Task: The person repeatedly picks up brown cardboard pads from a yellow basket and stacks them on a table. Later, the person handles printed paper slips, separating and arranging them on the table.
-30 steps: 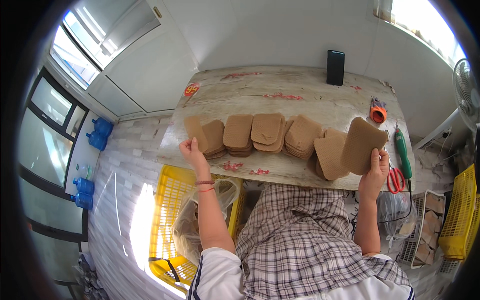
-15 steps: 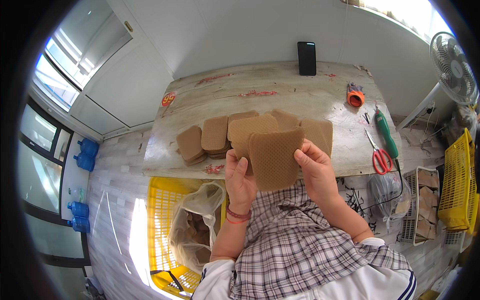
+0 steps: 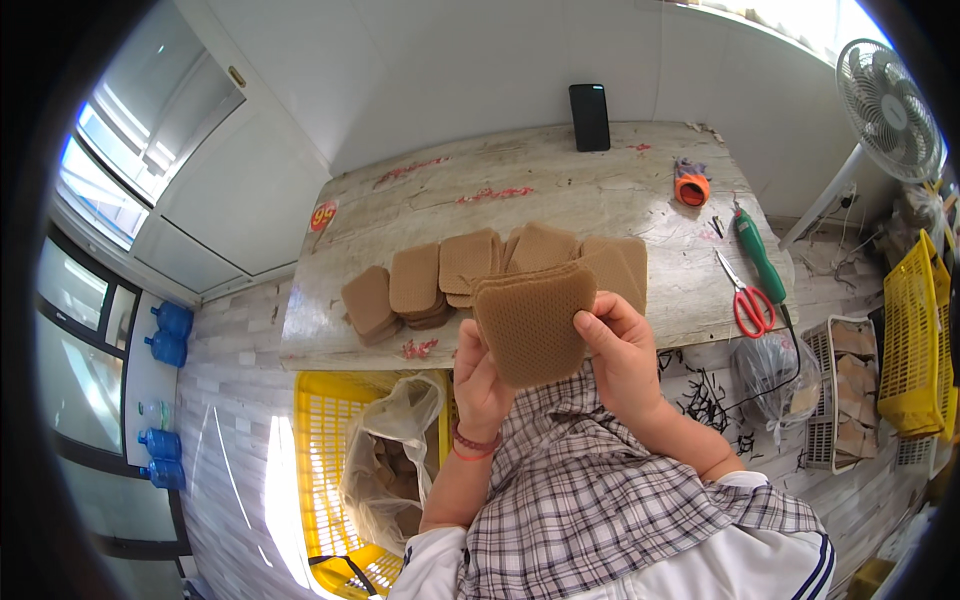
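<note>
Between both hands I hold a small stack of brown textured fabric pads, rounded rectangles with a dimpled surface. My left hand grips the stack's lower left side, some fingers hidden behind it. My right hand pinches its right edge between thumb and fingers. Beyond them, along the table's near part, lie several more piles of the same pads. The leftmost pile leans slightly, and the rightmost pads are fanned out, partly behind my right hand.
On the wooden table are red-handled scissors, a green corded tool, an orange roll and a black phone against the wall. Below stand a yellow basket with a plastic bag, and crates at right.
The pads in my hands, earlier a front group overlapping another behind it at left, now sit together as one stack. The view has shifted slightly.
</note>
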Motion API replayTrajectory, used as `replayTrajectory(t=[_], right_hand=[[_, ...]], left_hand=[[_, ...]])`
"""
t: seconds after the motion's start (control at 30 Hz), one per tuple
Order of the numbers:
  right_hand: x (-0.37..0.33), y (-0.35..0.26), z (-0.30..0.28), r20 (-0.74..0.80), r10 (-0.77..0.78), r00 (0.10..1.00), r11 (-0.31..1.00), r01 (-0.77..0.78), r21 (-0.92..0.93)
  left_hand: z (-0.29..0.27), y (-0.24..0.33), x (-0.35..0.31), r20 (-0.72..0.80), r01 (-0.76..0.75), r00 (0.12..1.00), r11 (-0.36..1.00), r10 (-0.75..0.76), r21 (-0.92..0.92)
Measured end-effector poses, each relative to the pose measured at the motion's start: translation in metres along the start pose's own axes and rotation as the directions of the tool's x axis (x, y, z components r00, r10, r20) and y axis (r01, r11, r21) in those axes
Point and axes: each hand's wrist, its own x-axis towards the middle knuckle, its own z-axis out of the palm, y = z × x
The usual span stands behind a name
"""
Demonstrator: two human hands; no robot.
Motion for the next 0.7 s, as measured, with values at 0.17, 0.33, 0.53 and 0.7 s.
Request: replayTrajectory(t=[0.17,0.33,0.53,0.7], right_hand=[[-0.003,0.005,0.004,-0.032,-0.157,0.987,0.987,0.155,-0.051],[0.0,0.009,0.004,-0.078,-0.125,0.989,0.989,0.131,0.071],[0.011,0.012,-0.01,-0.158,0.155,0.975,0.956,-0.107,0.274],[0.019,0.024,-0.022,-0.199,0.241,0.95,0.935,-0.172,0.311]], left_hand=[[0.003,0.001,-0.005,0.006,-0.003,1.0,0.999,0.003,-0.041],[0.021,0.007,0.001,0.079,0.019,0.997,0.989,-0.008,-0.144],[0.024,0.005,0.004,-0.005,0.197,0.98,0.971,-0.199,-0.139],[0.023,0.004,0.008,-0.053,0.286,0.951,0.929,-0.306,-0.236]])
